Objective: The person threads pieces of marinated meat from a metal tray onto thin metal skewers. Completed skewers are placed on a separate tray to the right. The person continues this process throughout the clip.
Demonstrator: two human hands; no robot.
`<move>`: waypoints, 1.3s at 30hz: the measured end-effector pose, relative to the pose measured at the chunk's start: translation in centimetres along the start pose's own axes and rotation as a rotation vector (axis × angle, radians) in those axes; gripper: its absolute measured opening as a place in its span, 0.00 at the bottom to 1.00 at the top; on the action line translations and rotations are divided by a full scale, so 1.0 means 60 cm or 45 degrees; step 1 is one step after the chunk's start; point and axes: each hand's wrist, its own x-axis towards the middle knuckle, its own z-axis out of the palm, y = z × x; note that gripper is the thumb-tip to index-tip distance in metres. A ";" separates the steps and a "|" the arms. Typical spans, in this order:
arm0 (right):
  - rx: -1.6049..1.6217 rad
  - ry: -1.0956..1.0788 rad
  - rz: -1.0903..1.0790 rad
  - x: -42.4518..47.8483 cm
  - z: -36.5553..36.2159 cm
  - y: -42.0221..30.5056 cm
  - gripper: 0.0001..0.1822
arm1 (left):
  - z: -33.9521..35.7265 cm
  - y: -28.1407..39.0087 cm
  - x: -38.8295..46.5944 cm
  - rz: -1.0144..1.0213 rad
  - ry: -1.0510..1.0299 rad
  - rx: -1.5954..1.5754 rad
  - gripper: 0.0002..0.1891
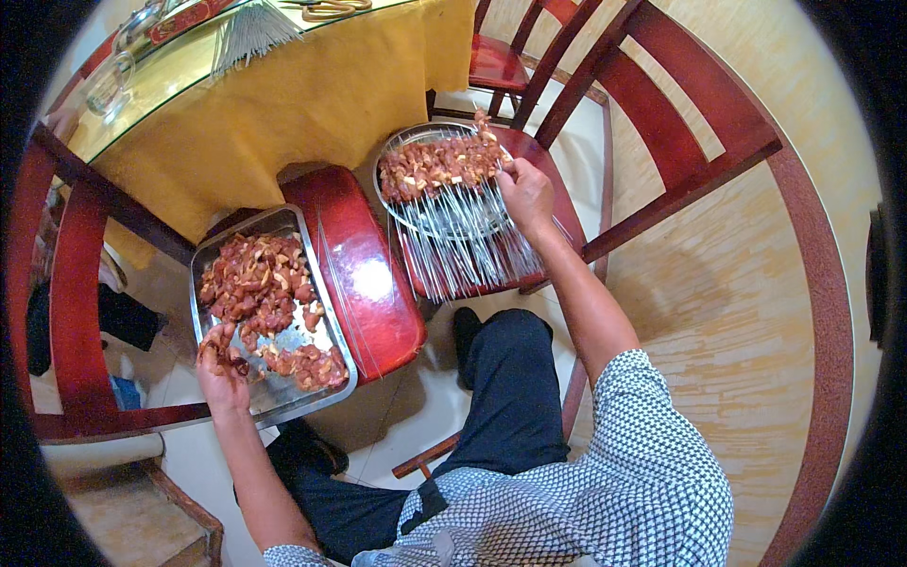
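Note:
My right hand (526, 193) pinches a metal skewer threaded with meat (484, 124) at the right side of a round metal tray (489, 225). Across that tray lie several loaded meat skewers (439, 166) side by side, their bare metal ends reaching past its near rim. My left hand (225, 370) is at the left edge of a rectangular metal tray (283, 397), fingers curled and smeared with meat; whether a piece is in them I cannot tell. Inside that tray, a large heap of raw meat chunks (255, 280) lies behind a smaller pile (312, 365).
Bare skewers (340, 290) rest on a red seat (375, 298) between the trays. A yellow-draped table (305, 99) holds a skewer bundle (256, 32), scissors (329, 8) and a glass mug (110, 85). Red wooden chairs (659, 127) stand right, near the wall; another chair back (85, 283) is left.

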 end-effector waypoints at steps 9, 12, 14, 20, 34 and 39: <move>-0.262 -0.005 -0.052 0.013 0.032 0.051 0.11 | 0.006 0.000 -0.003 -0.035 -0.104 0.042 0.10; -0.354 -0.107 -0.093 0.018 0.053 0.066 0.10 | 0.001 -0.006 0.004 -0.004 -0.092 0.010 0.10; -0.377 -0.120 -0.108 0.021 0.063 0.073 0.10 | 0.004 -0.008 0.006 0.012 -0.092 0.015 0.10; -0.452 -0.211 -0.133 0.010 0.068 0.071 0.11 | 0.002 -0.002 -0.001 -0.025 -0.114 0.072 0.12; 0.469 -0.660 -0.124 -0.138 -0.037 -0.145 0.11 | 0.035 0.018 -0.025 -0.002 0.007 0.052 0.11; 0.466 -0.838 -0.387 -0.192 0.035 -0.257 0.12 | 0.028 0.033 -0.035 0.061 -0.012 -0.045 0.08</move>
